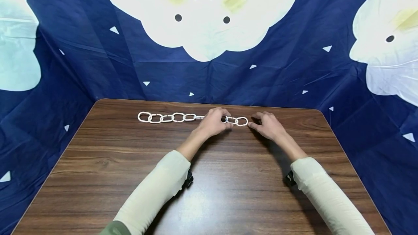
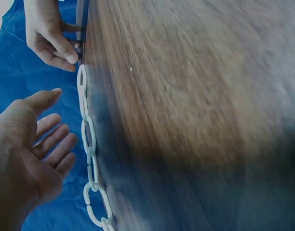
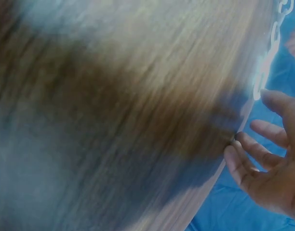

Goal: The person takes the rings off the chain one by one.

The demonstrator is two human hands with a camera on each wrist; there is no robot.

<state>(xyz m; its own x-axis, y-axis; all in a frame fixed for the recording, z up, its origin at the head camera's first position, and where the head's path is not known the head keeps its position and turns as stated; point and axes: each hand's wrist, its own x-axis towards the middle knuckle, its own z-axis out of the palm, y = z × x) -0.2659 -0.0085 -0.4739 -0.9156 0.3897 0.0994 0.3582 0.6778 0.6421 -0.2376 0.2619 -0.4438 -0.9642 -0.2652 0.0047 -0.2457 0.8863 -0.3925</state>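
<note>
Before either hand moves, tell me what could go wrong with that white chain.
The white chain lies near the far edge of the table, so a push away might send it over. Some links show gaps and might unhook if pulled. The left hand is over the chain and the right hand by its end, so either could knock it crooked.

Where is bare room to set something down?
The brown wood-grain table is bare between the pale left sleeve and pale right sleeve, and left of the left sleeve, this side of the white oval-link chain. It's crowded around the chain, left hand and right hand.
</note>
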